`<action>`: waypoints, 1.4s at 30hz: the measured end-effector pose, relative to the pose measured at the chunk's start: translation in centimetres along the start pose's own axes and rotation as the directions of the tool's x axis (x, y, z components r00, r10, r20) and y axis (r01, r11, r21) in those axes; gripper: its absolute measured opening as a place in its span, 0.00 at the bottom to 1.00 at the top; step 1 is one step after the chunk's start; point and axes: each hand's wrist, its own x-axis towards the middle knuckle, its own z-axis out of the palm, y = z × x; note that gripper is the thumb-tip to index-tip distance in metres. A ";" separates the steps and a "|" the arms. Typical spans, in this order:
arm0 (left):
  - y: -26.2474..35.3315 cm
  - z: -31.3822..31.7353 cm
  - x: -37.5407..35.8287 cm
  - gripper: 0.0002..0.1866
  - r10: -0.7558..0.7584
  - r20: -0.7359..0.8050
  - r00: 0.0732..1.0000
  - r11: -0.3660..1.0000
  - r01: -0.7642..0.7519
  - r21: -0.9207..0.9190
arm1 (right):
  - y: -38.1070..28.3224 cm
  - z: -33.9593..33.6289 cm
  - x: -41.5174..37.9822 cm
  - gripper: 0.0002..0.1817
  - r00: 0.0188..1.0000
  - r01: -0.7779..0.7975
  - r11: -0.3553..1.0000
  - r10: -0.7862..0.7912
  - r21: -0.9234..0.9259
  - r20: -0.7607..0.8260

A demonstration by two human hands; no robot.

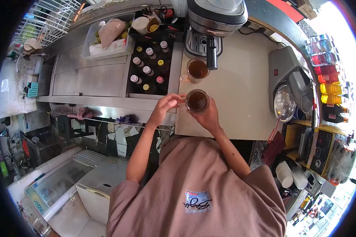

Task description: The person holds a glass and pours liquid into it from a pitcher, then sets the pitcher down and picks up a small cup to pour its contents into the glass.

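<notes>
A glass mug (197, 101) of brown drink is in my right hand (208, 118), whose fingers wrap its near right side. My left hand (165, 109) is to the left of this mug, fingers stretched out and apart, with the fingertips right at the handle. Just beyond, a second glass mug (197, 70) of similar brown drink stands on the beige counter (241, 91), its handle pointing left. That mug sits close to the portafilter handle (212, 53) of the espresso machine (217, 17).
Left of the mugs, several capped bottles (148, 71) stand in a dark recess. Behind them is a clear plastic bin (108, 39) with bags in it. A grey appliance with a metal bowl (284, 102) occupies the counter's right side. An open chest freezer (63, 185) lies lower left.
</notes>
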 end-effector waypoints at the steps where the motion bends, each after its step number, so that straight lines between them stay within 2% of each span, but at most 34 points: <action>1: -0.2 -0.3 0.7 0.17 0.011 -0.121 0.993 0.995 0.001 0.101 | 0.0 0.0 0.0 0.37 1.000 -0.003 1.000 0.003 0.000 -0.007; 2: -0.4 -0.5 1.4 0.21 0.036 -0.239 0.970 0.980 0.013 0.200 | -0.1 0.0 -0.1 0.38 1.000 -0.012 1.000 0.012 0.004 -0.016; 3: -0.2 -0.4 2.2 0.21 0.037 -0.235 0.971 0.979 0.012 0.202 | -0.1 -0.1 -0.1 0.38 1.000 -0.020 1.000 0.020 0.008 -0.022; 5: -0.1 0.3 3.9 0.25 0.211 -0.398 0.893 0.896 -0.014 0.443 | -0.1 0.0 -0.2 0.39 0.999 -0.022 1.000 0.022 -0.006 -0.030; 9: 0.0 0.8 6.8 0.29 0.285 -0.330 0.900 0.865 -0.093 0.493 | 0.7 0.4 -0.3 0.40 0.999 -0.038 0.999 0.038 -0.028 -0.011; 11: -1.2 -0.1 8.5 0.30 0.331 -0.202 0.922 0.839 -0.190 0.509 | 0.6 0.3 -0.3 0.41 0.999 -0.040 0.999 0.040 -0.014 -0.030; 14: -0.3 0.3 8.6 0.27 0.300 -0.189 0.935 0.776 -0.124 0.619 | 0.2 0.0 -0.3 0.42 0.999 -0.039 0.999 0.039 0.000 -0.035; 21: 0.1 -0.3 8.6 0.25 0.284 -0.130 0.950 0.738 -0.130 0.662 | 0.7 0.4 -0.7 0.43 0.999 0.009 1.000 -0.010 -0.024 -0.053; 23: 1.0 0.2 8.4 0.25 0.211 -0.146 0.966 0.733 -0.057 0.678 | 0.7 0.6 -0.8 0.43 0.998 0.002 1.000 -0.002 -0.009 -0.068; 30: 1.2 -0.4 8.5 0.24 0.211 -0.100 0.972 0.736 -0.090 0.671 | 0.7 1.0 -1.0 0.45 0.993 -0.069 0.998 0.069 0.005 -0.098; 33: 1.4 -0.4 8.7 0.25 0.188 -0.072 0.980 0.744 -0.094 0.662 | 0.7 1.4 -1.1 0.45 0.990 -0.092 0.996 0.090 -0.010 -0.112; 36: 0.5 -0.6 8.5 0.30 0.232 -0.061 0.971 0.780 -0.148 0.608 | 0.3 1.3 -1.2 0.44 0.986 -0.080 0.997 0.078 -0.006 -0.147; 38: -0.7 -1.1 7.5 0.35 0.258 -0.136 0.957 0.786 -0.126 0.605 | 0.6 1.5 -1.3 0.44 0.985 -0.089 0.996 0.086 -0.009 -0.147; 40: -2.0 -1.5 5.9 0.36 0.265 -0.168 0.949 0.776 -0.107 0.621 | 0.4 1.3 -1.4 0.44 0.984 -0.100 0.995 0.097 -0.017 -0.147; 42: -3.2 -1.1 3.8 0.36 0.275 -0.210 0.938 0.773 -0.086 0.629 | 0.0 0.6 -1.5 0.44 0.983 -0.065 0.995 0.077 0.075 -0.166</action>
